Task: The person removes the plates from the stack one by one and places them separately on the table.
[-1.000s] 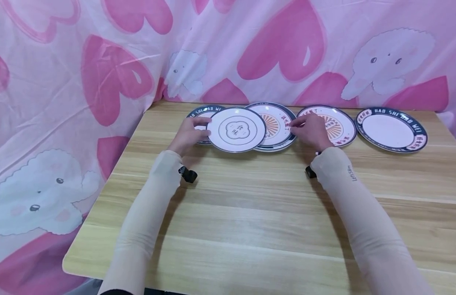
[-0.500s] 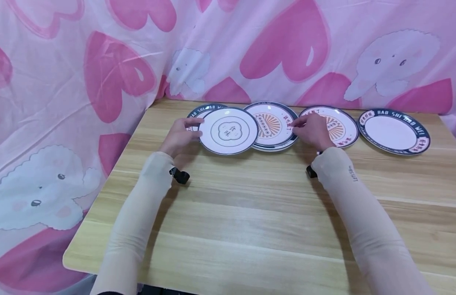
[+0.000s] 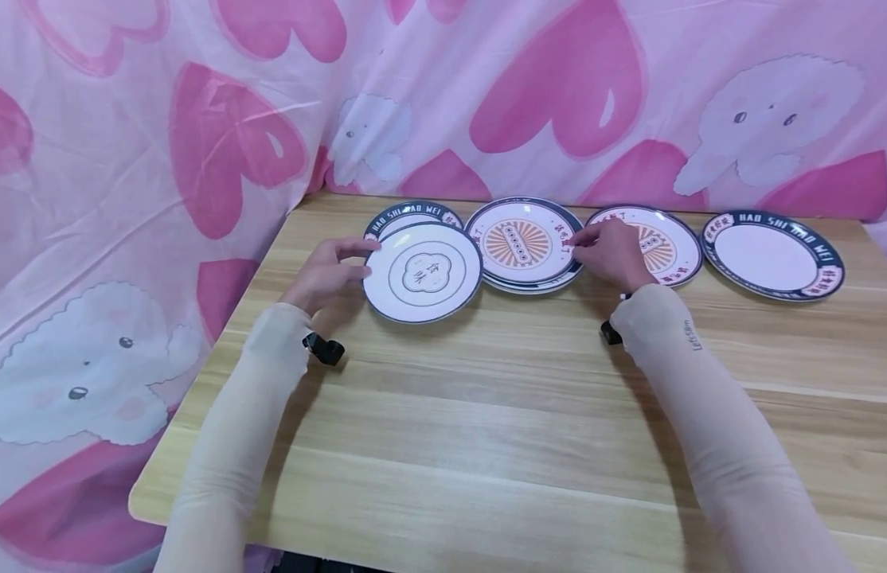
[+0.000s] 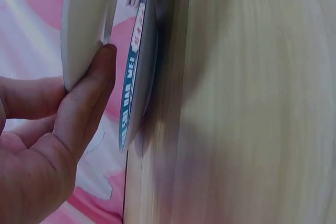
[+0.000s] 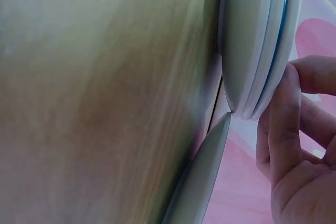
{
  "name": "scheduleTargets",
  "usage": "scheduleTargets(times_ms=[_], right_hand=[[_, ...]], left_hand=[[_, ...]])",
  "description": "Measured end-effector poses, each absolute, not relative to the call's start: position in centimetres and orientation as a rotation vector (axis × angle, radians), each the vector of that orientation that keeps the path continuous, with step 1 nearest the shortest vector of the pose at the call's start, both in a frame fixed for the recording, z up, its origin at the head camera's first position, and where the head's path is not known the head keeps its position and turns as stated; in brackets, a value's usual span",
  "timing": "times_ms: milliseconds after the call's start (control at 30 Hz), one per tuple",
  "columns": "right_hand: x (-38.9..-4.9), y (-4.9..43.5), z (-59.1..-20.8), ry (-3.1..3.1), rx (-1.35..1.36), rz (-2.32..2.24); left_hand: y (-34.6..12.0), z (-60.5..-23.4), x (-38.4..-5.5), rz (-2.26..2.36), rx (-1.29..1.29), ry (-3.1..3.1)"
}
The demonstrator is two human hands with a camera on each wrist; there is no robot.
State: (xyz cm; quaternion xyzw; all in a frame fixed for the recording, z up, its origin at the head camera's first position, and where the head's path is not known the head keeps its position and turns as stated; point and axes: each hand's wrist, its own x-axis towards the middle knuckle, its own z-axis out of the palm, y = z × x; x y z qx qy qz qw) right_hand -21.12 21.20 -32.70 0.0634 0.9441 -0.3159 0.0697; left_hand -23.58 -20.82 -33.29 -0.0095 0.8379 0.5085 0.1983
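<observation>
My left hand [image 3: 329, 272] pinches the left rim of a white plate [image 3: 423, 274] with a thin dark edge and a flower-shaped mark in its centre. In the left wrist view this plate [image 4: 86, 30] hangs above the table, fingers beneath and thumb over its rim. Partly hidden behind it lies a navy-rimmed plate [image 3: 408, 213]. To the right, my right hand [image 3: 611, 253] pinches the right rim of a plate with an orange sunburst [image 3: 518, 239]. The right wrist view shows that plate atop a stack of plates [image 5: 252, 40], with the fingertips [image 5: 287, 77] at the upper rim.
Behind my right hand lies another orange sunburst plate [image 3: 669, 255]. A navy-rimmed oval plate [image 3: 762, 255] is at the far right. The plates stand in a row along the back of the wooden table [image 3: 443, 430], before a pink heart-patterned cloth [image 3: 415, 103].
My left hand has moved left and towards me with the flower-marked plate, uncovering the sunburst plate and more of the navy-rimmed plate. The right hand has stayed at the stack's rim.
</observation>
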Motion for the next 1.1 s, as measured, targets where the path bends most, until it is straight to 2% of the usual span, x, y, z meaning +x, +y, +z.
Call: scheduleTargets(times_ms=[433, 633, 1100], right_hand=[[-21.2, 21.3, -32.8, 2.848, 0.208, -0.956], [-21.4, 21.3, -32.7, 2.85, 0.199, -0.95], [-21.3, 21.2, -32.6, 2.851, 0.19, -0.94]], left_hand=[[-23.3, -33.0, -23.3, 1.251, 0.108, 2.267], [-23.5, -33.1, -23.0, 1.141, 0.215, 2.228], [-23.3, -33.8, -22.6, 1.031, 0.284, 2.237]])
